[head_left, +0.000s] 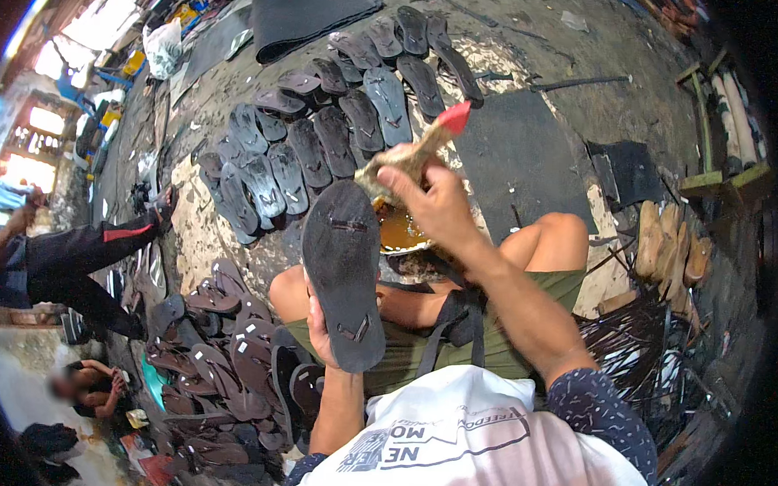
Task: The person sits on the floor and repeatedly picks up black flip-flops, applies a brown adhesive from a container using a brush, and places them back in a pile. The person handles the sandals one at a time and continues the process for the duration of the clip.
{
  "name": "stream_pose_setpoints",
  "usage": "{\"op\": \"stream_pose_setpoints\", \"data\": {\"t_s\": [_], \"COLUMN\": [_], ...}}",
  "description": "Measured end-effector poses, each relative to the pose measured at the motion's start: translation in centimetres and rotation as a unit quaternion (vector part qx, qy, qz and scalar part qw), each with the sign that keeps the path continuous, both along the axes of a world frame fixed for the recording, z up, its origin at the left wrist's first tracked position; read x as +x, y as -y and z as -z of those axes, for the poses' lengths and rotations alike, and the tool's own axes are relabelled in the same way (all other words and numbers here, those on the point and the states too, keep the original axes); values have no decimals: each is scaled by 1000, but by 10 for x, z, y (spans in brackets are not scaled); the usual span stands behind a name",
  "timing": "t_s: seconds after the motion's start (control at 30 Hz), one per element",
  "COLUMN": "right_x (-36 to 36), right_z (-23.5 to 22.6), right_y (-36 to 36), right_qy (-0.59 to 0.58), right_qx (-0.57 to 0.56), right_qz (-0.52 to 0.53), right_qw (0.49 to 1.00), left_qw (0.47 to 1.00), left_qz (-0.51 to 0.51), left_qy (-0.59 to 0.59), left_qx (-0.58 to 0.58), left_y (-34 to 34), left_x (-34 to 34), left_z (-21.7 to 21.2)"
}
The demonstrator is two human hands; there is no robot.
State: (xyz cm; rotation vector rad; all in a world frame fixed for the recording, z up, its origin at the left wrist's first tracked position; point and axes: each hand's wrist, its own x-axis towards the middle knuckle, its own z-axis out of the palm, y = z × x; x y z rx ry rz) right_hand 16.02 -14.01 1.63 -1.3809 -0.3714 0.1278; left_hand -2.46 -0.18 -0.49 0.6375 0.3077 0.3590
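Observation:
In my left hand (318, 327) a black sandal sole (340, 267) is held upright, its slotted underside facing me and my fingers partly hidden behind it. My right hand (434, 201) is closed round a brush (401, 170) caked in yellowish dried glue, with a red end (454, 117) pointing up and away. The brush's other end is at the sole's top edge; whether it touches cannot be seen. Just below my right hand sits a bowl of amber, glue-like liquid (402, 231), partly hidden by the hand and sole.
Rows of dark soles (324, 136) lie on the floor ahead. A heap of brown sandals (228, 349) is at my left. Black sheets (527, 153) lie ahead right, with wooden foot forms (667, 242) and dark strips (636, 349) at right. Another person's legs (85, 256) extend from the left.

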Motion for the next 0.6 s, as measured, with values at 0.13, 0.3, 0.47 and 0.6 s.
{"op": "stream_pose_setpoints", "data": {"t_s": [0.13, 0.3, 0.47, 0.6], "right_x": [-2, -70, -123, -79], "right_z": [-36, -3, 0, -1], "right_y": [-14, -18, 1, -12], "right_qy": [209, 104, 88, 289], "right_qx": [-37, 8, 4, -5], "right_qz": [-22, -76, -163, -87], "right_qw": [977, 992, 983, 953], "left_qw": [994, 989, 971, 986], "left_qz": [54, -17, 114, 54], "left_qy": [67, 62, 120, 128], "left_qx": [-62, -136, -172, -91], "left_y": [3, -9, -49, -28], "left_x": [7, 48, 76, 83], "left_z": [-12, -16, -10, 2]}}
